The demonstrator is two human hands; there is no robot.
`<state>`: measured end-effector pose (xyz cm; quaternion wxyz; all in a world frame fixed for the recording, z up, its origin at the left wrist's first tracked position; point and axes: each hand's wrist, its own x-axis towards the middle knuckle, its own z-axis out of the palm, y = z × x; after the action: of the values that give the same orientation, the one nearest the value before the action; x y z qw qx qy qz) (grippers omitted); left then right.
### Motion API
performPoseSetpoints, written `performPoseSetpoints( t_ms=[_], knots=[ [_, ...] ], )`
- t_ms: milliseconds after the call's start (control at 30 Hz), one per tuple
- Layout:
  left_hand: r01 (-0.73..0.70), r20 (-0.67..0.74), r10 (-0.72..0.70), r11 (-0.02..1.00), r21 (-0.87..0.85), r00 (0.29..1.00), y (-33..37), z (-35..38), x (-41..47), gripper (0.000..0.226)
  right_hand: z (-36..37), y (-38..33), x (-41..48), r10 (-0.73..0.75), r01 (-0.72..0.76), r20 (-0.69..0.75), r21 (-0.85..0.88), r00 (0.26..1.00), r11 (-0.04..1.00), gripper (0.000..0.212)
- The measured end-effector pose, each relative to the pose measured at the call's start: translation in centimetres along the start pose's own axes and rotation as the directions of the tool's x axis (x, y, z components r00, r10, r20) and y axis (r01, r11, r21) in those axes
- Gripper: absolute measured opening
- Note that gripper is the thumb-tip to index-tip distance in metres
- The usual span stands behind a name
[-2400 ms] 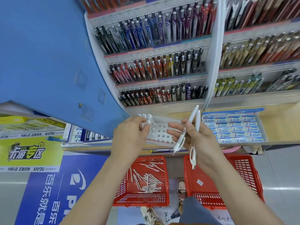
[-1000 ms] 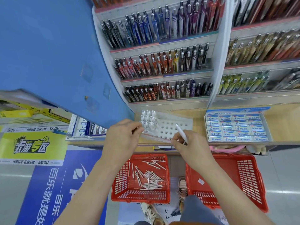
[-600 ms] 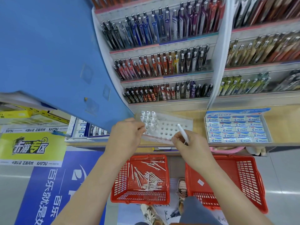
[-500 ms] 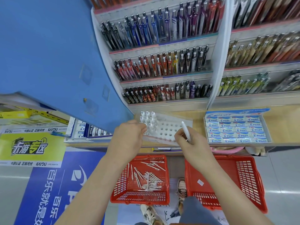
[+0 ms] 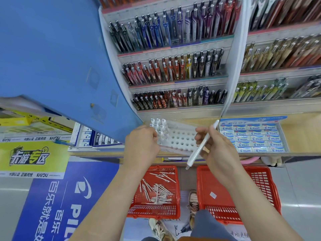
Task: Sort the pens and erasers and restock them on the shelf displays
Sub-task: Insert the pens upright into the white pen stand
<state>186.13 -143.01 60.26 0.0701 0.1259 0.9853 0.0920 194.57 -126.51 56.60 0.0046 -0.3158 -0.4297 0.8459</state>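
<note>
Two baskets sit on the floor; the left basket (image 5: 152,213) holds loose pens (image 5: 156,190) lying every way. Above, the right hand (image 5: 218,148) pinches a white pen (image 5: 202,145) at its middle, long axis diagonal, tip down-left toward the person, back end up-right. The left hand (image 5: 140,146) grips the left edge of a holed tray (image 5: 180,140) on the desk (image 5: 302,133), where standing pens (image 5: 159,126) fill one corner. Erasers (image 5: 251,136) lie just right; shelf pens (image 5: 173,70) rise behind.

Stationery shop, tiered shelves of displayed pens (image 5: 173,70), boxed Pilot erasers (image 5: 251,138), red shopping baskets (image 5: 271,192)
</note>
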Motion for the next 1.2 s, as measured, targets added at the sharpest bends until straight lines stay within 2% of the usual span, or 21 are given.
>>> performPoseSetpoints(
  t_ms=[133, 200, 233, 267, 300, 333, 400, 433, 567, 700, 733, 767, 800, 833, 900, 967, 1067, 1200],
  knots=[
    [0.002, 0.002, -0.002, 1.0, -0.004, 1.0, 0.1, -0.9, -0.2, 0.014, 0.3, -0.7, -0.4, -0.041, 0.039, 0.043, 0.066, 0.998, 0.997, 0.028],
    [-0.002, -0.025, -0.001, 0.991, -0.134, 1.0, 0.4, -1.4, -1.2, 0.016, 0.3, -1.1, -0.5, -0.057, 0.051, 0.058, 0.112, 0.997, 0.992, 0.018],
    [0.016, 0.007, -0.014, 0.967, -0.253, 1.0, 0.7, -1.6, -1.9, 0.021, 0.4, -1.3, -0.6, -0.072, 0.064, 0.066, 0.123, 0.995, 0.99, 0.012],
    [0.067, 0.079, -0.038, 0.91, -0.409, 0.996, 1.1, -1.8, -2.5, 0.025, 0.3, -1.3, -0.6, -0.087, 0.077, 0.074, 0.13, 0.993, 0.988, 0.006],
    [0.16, 0.179, -0.068, 0.802, -0.576, 0.982, 1.5, -1.9, -3.1, 0.026, 0.4, -1.4, -0.6, -0.101, 0.089, 0.081, 0.141, 0.992, 0.986, 0.004],
    [0.271, 0.282, -0.091, 0.649, -0.711, 0.955, 1.9, -2.1, -3.7, 0.025, 0.4, -1.5, -0.6, -0.108, 0.093, 0.092, 0.156, 0.99, 0.983, 0.006],
    [0.409, 0.393, -0.118, 0.353, -0.842, 0.912, 2.4, -2.1, -4.4, 0.019, 0.5, -1.7, -0.6, -0.092, 0.069, 0.121, 0.181, 0.988, 0.981, 0.01],
    [0.416, 0.391, -0.14, 0.281, -0.865, 0.909, 2.4, -2.0, -4.5, 0.017, 0.5, -1.7, -0.6, -0.072, 0.046, 0.134, 0.191, 0.988, 0.98, 0.012],
    [0.375, 0.334, -0.225, 0.175, -0.91, 0.915, 1.6, -2.3, -4.1, 0.011, 0.3, -1.7, -0.6, -0.063, 0.046, 0.125, 0.139, 0.99, 0.989, 0.012],
    [0.341, 0.326, -0.217, 0.035, -0.939, 0.92, 0.7, -3.3, -3.3, 0.016, 0.4, -1.2, -0.5, -0.089, 0.089, 0.094, 0.002, 0.992, 0.996, 0.008],
    [0.322, 0.303, -0.231, 0.048, -0.946, 0.925, 0.5, -3.6, -3.1, 0.015, 0.5, -1.0, -0.5, -0.098, 0.102, 0.089, -0.046, 0.991, 0.994, 0.009],
    [0.29, 0.252, -0.256, 0.122, -0.949, 0.933, 0.3, -3.9, -3.0, 0.014, 0.4, -0.9, -0.4, -0.125, 0.135, 0.085, -0.131, 0.989, 0.982, 0.009],
    [0.248, 0.175, -0.282, 0.245, -0.937, 0.943, 0.1, -4.3, -2.9, 0.014, 0.3, -0.7, -0.3, -0.171, 0.189, 0.087, -0.267, 0.981, 0.945, 0.009],
    [0.2, 0.083, -0.297, 0.39, -0.899, 0.951, -0.3, -4.6, -2.8, 0.016, 0.1, -0.5, -0.1, -0.22, 0.243, 0.105, -0.438, 0.97, 0.865, 0.009],
    [0.112, -0.08, -0.263, 0.639, -0.761, 0.961, -1.0, -5.3, -2.5, 0.019, -0.6, 0.0, 0.2, -0.248, 0.295, 0.177, -0.73, 0.953, 0.617, 0.007],
    [0.041, -0.154, -0.172, 0.786, -0.617, 0.973, -1.5, -5.3, -2.4, 0.016, -1.1, 0.6, 0.4, -0.233, 0.321, 0.243, -0.853, 0.942, 0.412, 0.005],
    [-0.074, -0.203, -0.016, 0.901, -0.428, 0.979, -1.8, -4.2, -2.2, 0.009, -1.1, 1.6, 0.6, -0.257, 0.419, 0.364, -0.884, 0.895, 0.208, 0.007],
    [-0.146, -0.166, 0.099, 0.944, -0.296, 0.981, -1.6, -2.9, -1.7, 0.022, -1.0, 2.0, 0.8, -0.282, 0.46, 0.414, -0.879, 0.866, 0.124, 0.008]
  ],
)
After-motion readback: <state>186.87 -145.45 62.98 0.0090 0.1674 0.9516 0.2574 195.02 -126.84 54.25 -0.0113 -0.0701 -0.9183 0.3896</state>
